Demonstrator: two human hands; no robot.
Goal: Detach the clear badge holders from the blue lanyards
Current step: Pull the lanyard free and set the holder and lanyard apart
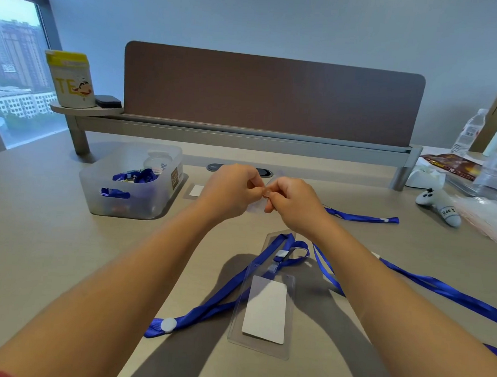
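Toward the far left of the desk (48, 218), a translucent storage bin (133, 180) stands with blue lanyards (136, 177) heaped inside it. Above it, on the small round shelf at the left end of the divider rail, sit a white-and-yellow cartoon container (71, 80) and a flat black object (108, 101). Just right of the bin, a loose clear badge holder (195, 191) with a white card lies flat on the desk.

At the middle, both hands are raised above the desk and meet fingertip to fingertip. The left hand (229, 191) has its fingers curled in and pinched together; the right hand (292, 203) does the same, thumb pressed forward. Between them they grip something small and clear, mostly hidden by the fingers, so I cannot tell exactly what part it is; a faint transparent edge shows beneath the fingertips.

Nearer the front edge, between the forearms, a second clear badge holder (265, 307) holding a white card lies flat, its clip still joined to a blue lanyard (218, 304) that runs leftward to a white round button (168, 325).

Right of the hands, another blue strap (363, 217) stretches across the desk, and a longer one (446, 293) trails toward the right front edge. At the far right lie a white game controller (437, 203), plastic water bottles (470, 131) and a snack packet (452, 164).
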